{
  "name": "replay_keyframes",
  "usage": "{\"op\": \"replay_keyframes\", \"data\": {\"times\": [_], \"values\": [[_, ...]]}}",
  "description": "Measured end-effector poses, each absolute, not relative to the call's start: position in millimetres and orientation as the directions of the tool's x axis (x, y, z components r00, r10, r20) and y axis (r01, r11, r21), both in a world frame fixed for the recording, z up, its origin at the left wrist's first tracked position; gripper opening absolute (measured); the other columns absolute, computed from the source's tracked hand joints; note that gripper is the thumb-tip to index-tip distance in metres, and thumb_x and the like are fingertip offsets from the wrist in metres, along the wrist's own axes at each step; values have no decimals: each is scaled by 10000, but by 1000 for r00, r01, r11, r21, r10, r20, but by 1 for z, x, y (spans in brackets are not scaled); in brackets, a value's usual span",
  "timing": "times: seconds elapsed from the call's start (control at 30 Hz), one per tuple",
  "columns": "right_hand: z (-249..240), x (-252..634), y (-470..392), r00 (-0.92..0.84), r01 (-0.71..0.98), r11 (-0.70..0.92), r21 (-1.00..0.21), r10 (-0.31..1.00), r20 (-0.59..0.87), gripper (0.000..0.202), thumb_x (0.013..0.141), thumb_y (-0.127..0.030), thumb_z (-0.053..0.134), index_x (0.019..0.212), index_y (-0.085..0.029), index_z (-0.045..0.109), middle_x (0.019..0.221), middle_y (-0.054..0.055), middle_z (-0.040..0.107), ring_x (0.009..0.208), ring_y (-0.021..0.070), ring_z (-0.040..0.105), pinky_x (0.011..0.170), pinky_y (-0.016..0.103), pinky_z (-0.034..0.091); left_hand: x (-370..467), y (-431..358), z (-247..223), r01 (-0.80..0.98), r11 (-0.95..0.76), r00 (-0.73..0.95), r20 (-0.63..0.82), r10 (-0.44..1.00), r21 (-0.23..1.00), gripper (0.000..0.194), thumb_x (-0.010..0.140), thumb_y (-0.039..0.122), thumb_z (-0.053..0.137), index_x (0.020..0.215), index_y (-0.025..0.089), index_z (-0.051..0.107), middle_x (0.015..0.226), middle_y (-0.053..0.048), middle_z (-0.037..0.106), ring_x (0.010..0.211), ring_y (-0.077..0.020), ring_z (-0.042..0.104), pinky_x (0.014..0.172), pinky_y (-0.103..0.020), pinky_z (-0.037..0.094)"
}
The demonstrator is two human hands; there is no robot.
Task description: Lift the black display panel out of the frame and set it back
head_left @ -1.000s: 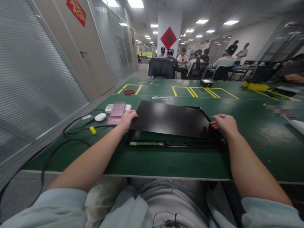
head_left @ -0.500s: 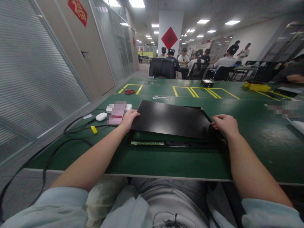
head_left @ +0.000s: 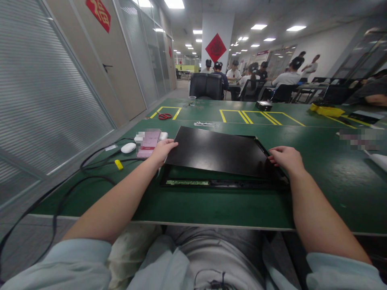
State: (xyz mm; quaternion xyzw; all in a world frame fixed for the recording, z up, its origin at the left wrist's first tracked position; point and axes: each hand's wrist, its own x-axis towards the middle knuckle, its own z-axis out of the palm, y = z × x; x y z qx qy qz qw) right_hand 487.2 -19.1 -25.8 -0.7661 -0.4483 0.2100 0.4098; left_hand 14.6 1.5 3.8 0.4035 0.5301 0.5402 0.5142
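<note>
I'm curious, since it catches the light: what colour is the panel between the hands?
The panel is black with a pale sheen, in the head view.

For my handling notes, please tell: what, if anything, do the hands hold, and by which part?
The left hand holds the black display panel by its left edge. The right hand is at the right edge; whether it grips is unclear.

Blk glossy rect. screen [head_left: 216,153], tilted w/ L end raised, sits over a thin blk frame [head_left: 242,184] lying flat on the green table [head_left: 211,207], near edge uncovered, w/ a narrow green circuit board [head_left: 187,183] along its L part.
</note>
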Motion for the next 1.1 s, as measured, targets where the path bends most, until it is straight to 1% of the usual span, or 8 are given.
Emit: {"op": "replay_keyframes", "data": {"times": [0.17, 0.3, 0.47, 0.57, 0.7, 0.83, 0.97, 1.1], "values": [[-26, 484, -21, 520, 586, -259, -768, 847, 111, 174, 792, -281, 729, 942, -201, 764, 670, 60, 741, 569, 195, 708, 570, 295, 609, 11, 3, 3, -117, 124, -82, -134, 988, 985, 167, 646, 116, 827, 774, 165, 731, 661, -61, 753, 569, -198, 688, 558, -273, 535], [-28, 485, -20, 517, 606, -265, -750, 848, 118, 206, 808, -322, 730, 969, -198, 765, 673, 60, 741, 568, 192, 702, 585, 296, 607, 9, 6, 0, -114, 128, -127, -142, 982, 985, 268, 631, 90, 843, 867, 171, 744, 697, -59, 772, 604, -212, 715, 593, -288, 549], [-28, 487, -17, 510, 642, -291, -709, 853, 112, 290, 823, -376, 696, 1032, -194, 782, 719, 77, 759, 610, 218, 723, 640, 335, 616, 7, 10, -7, -24, 126, -57, -128, 990, 992, 267, 649, 184, 857, 896, 150, 762, 766, -63, 785, 634, -202, 716, 631, -287, 547], [-27, 487, -16, 507, 679, -312, -665, 854, 116, 313, 822, -373, 668, 1046, -195, 793, 748, 84, 771, 652, 232, 740, 690, 353, 619, 5, 11, -10, 52, 123, -53, -120, 991, 991, 270, 650, 236, 840, 890, 160, 744, 749, -37, 773, 624, -191, 700, 623, -282, 537], [-28, 489, -14, 494, 705, -297, -644, 858, 144, 303, 800, -359, 665, 1019, -201, 804, 700, 65, 759, 634, 221, 727, 695, 337, 613, 4, 12, -11, 112, 108, -94, -98, 991, 988, 343, 605, 274, 852, 903, 167, 721, 729, -21, 755, 616, -191, 682, 626, -291, 527], [-31, 492, -12, 479, 714, -278, -642, 863, 159, 310, 783, -346, 660, 1016, -207, 809, 689, 63, 752, 647, 225, 725, 698, 342, 609, 5, 11, -10, 119, 97, -98, -86, 992, 988, 325, 590, 265, 821, 879, 167, 709, 702, -18, 736, 617, -197, 670, 629, -299, 517], [-32, 494, -11, 487, 720, -309, -621, 863, 135, 330, 773, -333, 646, 1034, -217, 811, 725, 68, 759, 710, 244, 739, 715, 359, 607, 6, 10, -9, 117, 96, -107, -83, 991, 989, 279, 586, 241, 771, 844, 168, 692, 677, -13, 718, 608, -191, 655, 619, -296, 510], [-33, 493, -11, 490, 743, -322, -587, 858, 150, 310, 774, -342, 645, 1007, -226, 814, 747, 75, 761, 742, 256, 743, 726, 367, 604, 5, 10, -10, 125, 93, -115, -79, 990, 988, 289, 578, 241, 768, 845, 172, 685, 687, -14, 716, 619, -197, 661, 614, -297, 511]]}}
